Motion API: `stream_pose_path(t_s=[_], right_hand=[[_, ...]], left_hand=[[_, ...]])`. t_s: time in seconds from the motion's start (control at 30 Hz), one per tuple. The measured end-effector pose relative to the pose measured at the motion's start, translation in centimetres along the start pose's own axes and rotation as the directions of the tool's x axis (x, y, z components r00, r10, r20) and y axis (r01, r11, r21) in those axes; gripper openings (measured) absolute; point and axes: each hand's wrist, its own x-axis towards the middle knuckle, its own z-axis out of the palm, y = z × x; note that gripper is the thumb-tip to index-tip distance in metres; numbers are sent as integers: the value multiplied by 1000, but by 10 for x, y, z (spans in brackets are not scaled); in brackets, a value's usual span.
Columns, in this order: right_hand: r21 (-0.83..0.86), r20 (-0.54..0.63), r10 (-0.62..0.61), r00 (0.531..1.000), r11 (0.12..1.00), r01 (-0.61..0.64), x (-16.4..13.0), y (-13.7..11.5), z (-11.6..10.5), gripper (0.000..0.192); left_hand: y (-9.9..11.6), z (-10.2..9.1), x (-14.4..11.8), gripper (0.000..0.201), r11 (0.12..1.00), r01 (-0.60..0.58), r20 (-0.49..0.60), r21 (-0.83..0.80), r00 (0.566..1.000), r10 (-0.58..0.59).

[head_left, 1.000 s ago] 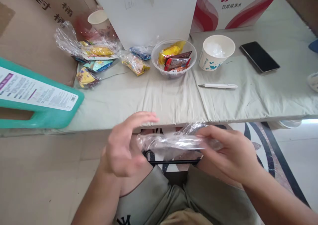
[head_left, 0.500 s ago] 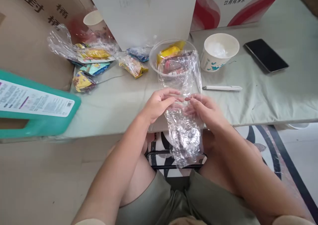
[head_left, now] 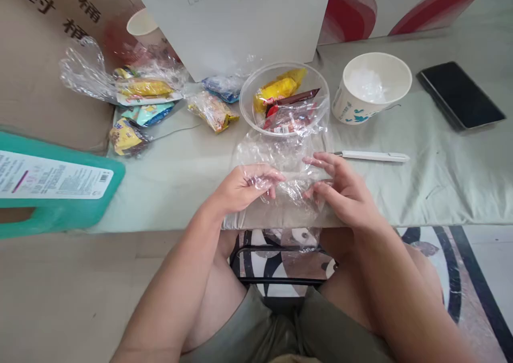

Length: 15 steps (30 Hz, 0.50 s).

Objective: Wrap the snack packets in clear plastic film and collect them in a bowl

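A clear plastic bag (head_left: 280, 157) is held between both hands at the near edge of the cloth-covered table (head_left: 441, 165). My left hand (head_left: 240, 189) pinches its left side and my right hand (head_left: 340, 189) grips its right side. The bag's upper part reaches up against a clear plastic bowl (head_left: 250, 87) that holds several wrapped snacks (head_left: 280, 93), yellow and dark red. The bag's lower end hangs crumpled over the table edge.
More wrapped snacks in plastic (head_left: 136, 95) lie at the left. A paper cup (head_left: 371, 87) stands right of the bowl, a white pen-like tool (head_left: 372, 156) in front of it, a black phone (head_left: 459, 95) further right. A teal container (head_left: 52, 184) lies at left; boxes stand behind.
Both hands rose from my lap to the table edge with the bag. The bag went from stretched sideways to held upright, then lowered and bunched between the hands.
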Motion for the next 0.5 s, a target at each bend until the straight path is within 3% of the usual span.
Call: stream_pose_path(t_s=[0.1, 0.17, 0.27, 0.5], right_hand=[[-18, -91, -112, 989, 994, 111, 1, 8, -2, 10], [-43, -158, -200, 967, 980, 195, 1, 16, -2, 23], [-46, -219, -253, 943, 968, 249, 1, 24, -4, 23], [57, -130, -200, 971, 976, 208, -2, 11, -7, 12]], left_hand=[[-4, -2, 2, 25, 998, -64, -28, 25, 998, 65], [-6, -2, 4, 23, 990, -113, -70, 91, 990, 119], [-8, -2, 5, 15, 961, -171, -88, 217, 977, 194], [-10, -3, 0, 28, 925, -268, -80, 271, 951, 299]])
